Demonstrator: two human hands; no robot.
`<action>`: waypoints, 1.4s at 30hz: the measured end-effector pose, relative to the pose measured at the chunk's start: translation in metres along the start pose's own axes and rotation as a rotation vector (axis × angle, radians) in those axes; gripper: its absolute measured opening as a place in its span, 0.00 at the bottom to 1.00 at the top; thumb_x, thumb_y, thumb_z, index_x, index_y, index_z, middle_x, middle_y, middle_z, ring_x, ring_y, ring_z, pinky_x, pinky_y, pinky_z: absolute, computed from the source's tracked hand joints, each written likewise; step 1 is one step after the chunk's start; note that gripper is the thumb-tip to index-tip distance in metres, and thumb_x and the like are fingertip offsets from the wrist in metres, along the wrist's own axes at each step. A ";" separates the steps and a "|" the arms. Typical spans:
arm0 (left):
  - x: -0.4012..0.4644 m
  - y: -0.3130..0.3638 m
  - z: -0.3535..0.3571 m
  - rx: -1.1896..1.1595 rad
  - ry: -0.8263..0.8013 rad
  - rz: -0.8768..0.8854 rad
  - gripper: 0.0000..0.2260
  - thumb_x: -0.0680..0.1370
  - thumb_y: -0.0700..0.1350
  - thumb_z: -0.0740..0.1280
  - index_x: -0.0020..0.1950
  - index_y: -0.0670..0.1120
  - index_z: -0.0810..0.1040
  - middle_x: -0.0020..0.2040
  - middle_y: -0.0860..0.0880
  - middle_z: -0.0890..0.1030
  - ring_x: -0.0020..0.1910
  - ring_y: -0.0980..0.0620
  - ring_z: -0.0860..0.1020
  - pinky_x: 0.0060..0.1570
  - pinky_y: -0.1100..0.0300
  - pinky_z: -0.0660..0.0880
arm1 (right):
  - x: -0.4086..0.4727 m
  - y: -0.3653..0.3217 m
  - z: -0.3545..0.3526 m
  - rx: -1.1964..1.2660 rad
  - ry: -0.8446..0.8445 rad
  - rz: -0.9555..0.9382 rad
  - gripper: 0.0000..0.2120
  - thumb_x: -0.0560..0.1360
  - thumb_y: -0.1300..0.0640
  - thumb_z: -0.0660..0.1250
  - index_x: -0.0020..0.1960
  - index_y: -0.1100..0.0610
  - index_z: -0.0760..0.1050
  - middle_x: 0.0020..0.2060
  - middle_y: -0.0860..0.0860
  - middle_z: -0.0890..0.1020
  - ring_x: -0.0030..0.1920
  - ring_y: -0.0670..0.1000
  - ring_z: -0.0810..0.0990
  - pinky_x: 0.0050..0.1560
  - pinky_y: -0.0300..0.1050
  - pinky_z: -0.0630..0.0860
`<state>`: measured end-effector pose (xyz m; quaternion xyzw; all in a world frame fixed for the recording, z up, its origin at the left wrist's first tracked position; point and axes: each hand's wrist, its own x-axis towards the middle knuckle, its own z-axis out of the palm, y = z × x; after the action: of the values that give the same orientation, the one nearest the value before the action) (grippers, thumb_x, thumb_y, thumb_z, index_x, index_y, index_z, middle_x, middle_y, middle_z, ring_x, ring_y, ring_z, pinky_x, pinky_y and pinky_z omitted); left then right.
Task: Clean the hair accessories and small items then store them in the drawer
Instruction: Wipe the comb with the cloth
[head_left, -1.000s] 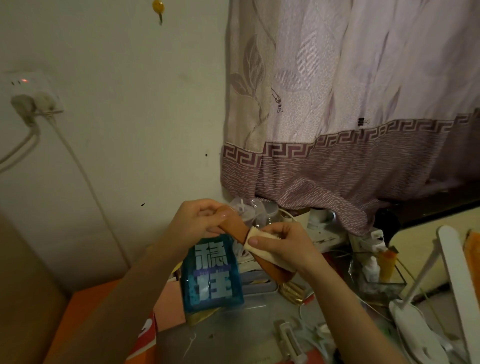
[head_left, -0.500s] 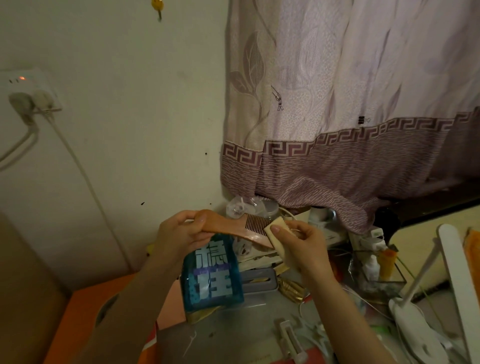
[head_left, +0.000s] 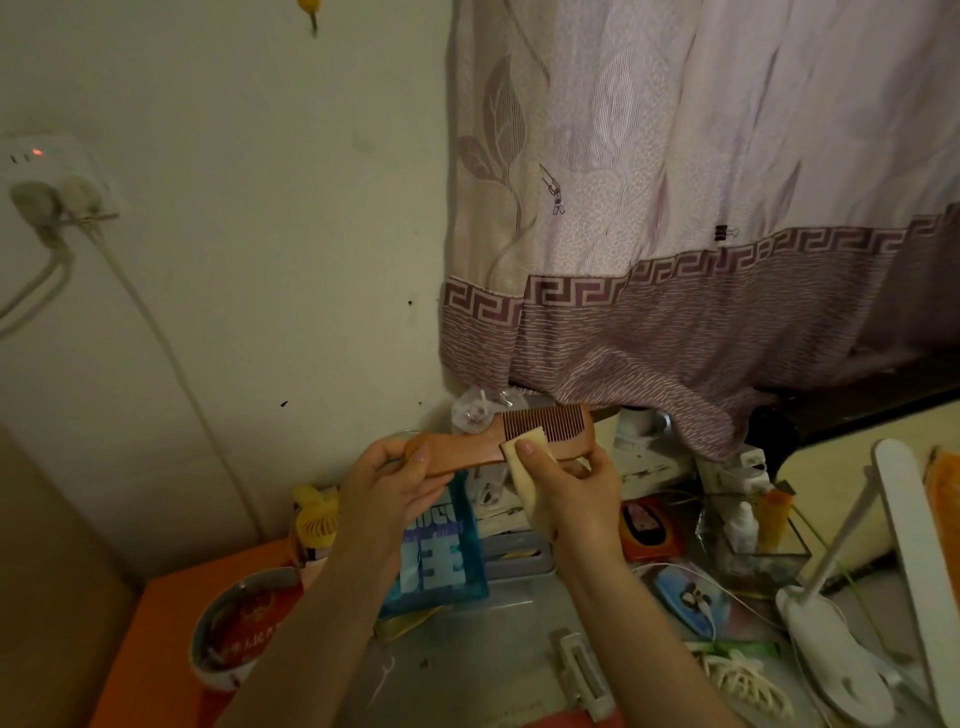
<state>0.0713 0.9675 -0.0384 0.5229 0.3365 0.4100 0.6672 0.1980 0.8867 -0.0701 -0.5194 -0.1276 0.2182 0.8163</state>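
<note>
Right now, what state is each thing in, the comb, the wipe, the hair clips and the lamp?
wooden comb: held level, teeth up, by the left hand.
wipe: pressed on the comb by the right hand.
white hair clip: lying on the desk.
cream claw clip: lying on the desk.
desk lamp: off.

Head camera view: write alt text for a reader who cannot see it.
A left hand holds a wooden comb by its handle while the right hand presses a pale wipe against it, above a cluttered desk by a purple curtain.
</note>
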 end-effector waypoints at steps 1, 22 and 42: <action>0.000 -0.001 -0.001 -0.001 -0.001 0.002 0.03 0.77 0.38 0.65 0.44 0.44 0.74 0.49 0.40 0.82 0.44 0.47 0.83 0.43 0.60 0.79 | 0.000 -0.001 -0.001 0.004 -0.002 0.000 0.16 0.68 0.65 0.75 0.55 0.60 0.77 0.46 0.57 0.84 0.46 0.55 0.83 0.47 0.49 0.81; 0.005 -0.015 -0.035 0.133 -0.046 0.022 0.03 0.77 0.38 0.65 0.48 0.40 0.77 0.47 0.39 0.82 0.43 0.48 0.84 0.39 0.64 0.80 | 0.012 -0.005 -0.031 -0.251 -0.067 -0.090 0.07 0.72 0.57 0.72 0.37 0.58 0.78 0.25 0.44 0.77 0.26 0.39 0.73 0.28 0.32 0.70; -0.013 -0.192 -0.111 0.203 0.209 -0.412 0.07 0.75 0.37 0.69 0.51 0.42 0.77 0.51 0.40 0.81 0.45 0.46 0.81 0.40 0.59 0.76 | -0.006 0.155 -0.081 -0.666 0.010 0.269 0.12 0.72 0.59 0.72 0.31 0.52 0.76 0.28 0.47 0.79 0.34 0.50 0.78 0.38 0.46 0.75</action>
<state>0.0054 0.9802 -0.2504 0.4623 0.5424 0.2812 0.6426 0.1930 0.8760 -0.2447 -0.7701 -0.1180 0.2674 0.5671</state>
